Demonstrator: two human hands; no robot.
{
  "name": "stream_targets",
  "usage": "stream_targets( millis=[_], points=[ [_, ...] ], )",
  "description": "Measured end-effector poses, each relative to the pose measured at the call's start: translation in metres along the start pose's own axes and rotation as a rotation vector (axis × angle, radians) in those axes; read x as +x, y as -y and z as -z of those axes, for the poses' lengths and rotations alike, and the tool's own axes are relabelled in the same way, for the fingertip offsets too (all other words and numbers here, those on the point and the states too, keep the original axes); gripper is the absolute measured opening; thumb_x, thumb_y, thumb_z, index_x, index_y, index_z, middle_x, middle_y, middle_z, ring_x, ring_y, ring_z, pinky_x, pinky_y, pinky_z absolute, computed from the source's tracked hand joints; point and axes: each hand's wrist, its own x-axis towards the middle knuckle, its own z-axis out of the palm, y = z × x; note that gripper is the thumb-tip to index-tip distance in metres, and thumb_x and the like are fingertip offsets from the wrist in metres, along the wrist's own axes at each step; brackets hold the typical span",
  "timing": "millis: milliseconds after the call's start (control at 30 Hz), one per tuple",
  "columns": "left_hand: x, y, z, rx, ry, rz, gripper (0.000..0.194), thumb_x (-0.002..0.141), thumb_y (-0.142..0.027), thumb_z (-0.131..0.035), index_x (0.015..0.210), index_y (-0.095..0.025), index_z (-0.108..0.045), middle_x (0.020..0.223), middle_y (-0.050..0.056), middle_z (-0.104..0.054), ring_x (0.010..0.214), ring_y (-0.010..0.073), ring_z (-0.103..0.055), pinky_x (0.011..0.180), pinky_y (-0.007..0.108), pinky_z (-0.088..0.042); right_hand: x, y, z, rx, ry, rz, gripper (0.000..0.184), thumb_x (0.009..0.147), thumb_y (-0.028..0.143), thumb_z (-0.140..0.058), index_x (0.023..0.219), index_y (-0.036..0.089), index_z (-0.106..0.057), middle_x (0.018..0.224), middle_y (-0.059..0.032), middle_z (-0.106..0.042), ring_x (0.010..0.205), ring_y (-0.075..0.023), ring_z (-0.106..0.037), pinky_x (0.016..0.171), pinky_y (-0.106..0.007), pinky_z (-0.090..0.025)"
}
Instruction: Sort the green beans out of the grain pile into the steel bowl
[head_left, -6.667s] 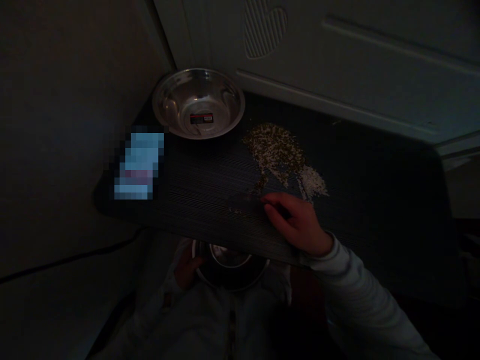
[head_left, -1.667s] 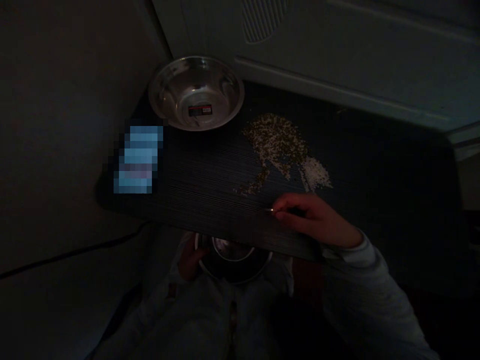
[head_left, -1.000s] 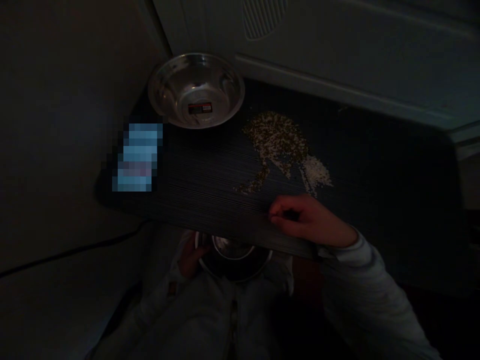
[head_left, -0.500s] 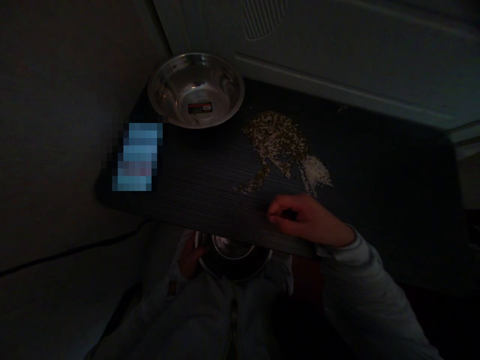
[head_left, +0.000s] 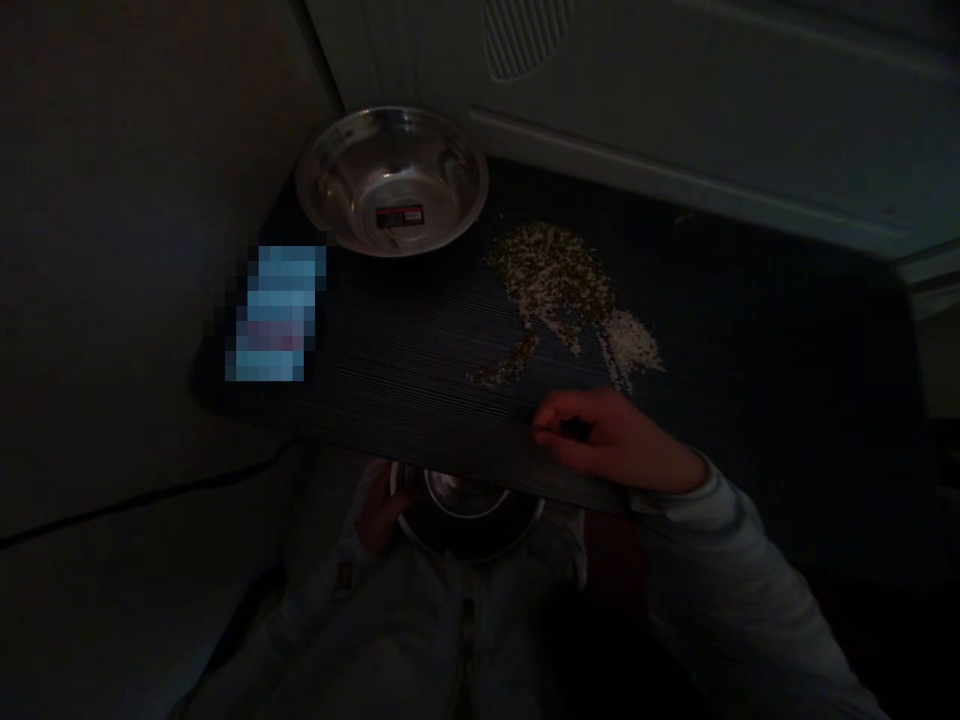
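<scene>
The scene is very dark. My right hand (head_left: pixel 609 440) rests on the dark ribbed tabletop (head_left: pixel 405 380) near its front edge, fingers curled together in a pinch; what they hold is too small to name. Just beyond its fingertips lie a heap of mixed greenish grains (head_left: pixel 551 275), a thin trail of them (head_left: pixel 504 368) and a small white pile (head_left: pixel 634 345). Below the table's edge my left hand (head_left: pixel 379 520) grips the rim of a steel bowl (head_left: pixel 465 515) held in my lap.
An empty steel bowl (head_left: pixel 391 180) with a label inside stands at the table's back left corner. A blurred blue rectangle (head_left: pixel 276 312) lies at the left edge. A pale panelled wall (head_left: pixel 675 100) runs behind the table. A dark cable (head_left: pixel 150 505) crosses the floor at left.
My right hand has drawn slightly back toward the front edge and its fingers have closed into a tighter pinch. The left hand and the lap bowl have stayed put.
</scene>
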Motion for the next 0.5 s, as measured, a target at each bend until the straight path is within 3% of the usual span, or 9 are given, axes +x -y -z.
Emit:
stream_targets(
  millis=[500],
  points=[
    [0.0028,0.0057,0.0041,0.030,0.030,-0.023,0.046,0.051,-0.021,-0.060,0.096,-0.018,-0.055,0.100,0.005,-0.058,0.097,0.0285,-0.047,0.080,0.038,-0.036,-0.0009,-0.0021,0.0021,0.006,-0.041,-0.034,0.014,0.072,0.027,-0.044,0.071,0.015,-0.051,0.062,0.0013,-0.050,0.056,-0.0062,-0.043,0.051,-0.018,-0.033]
  ],
)
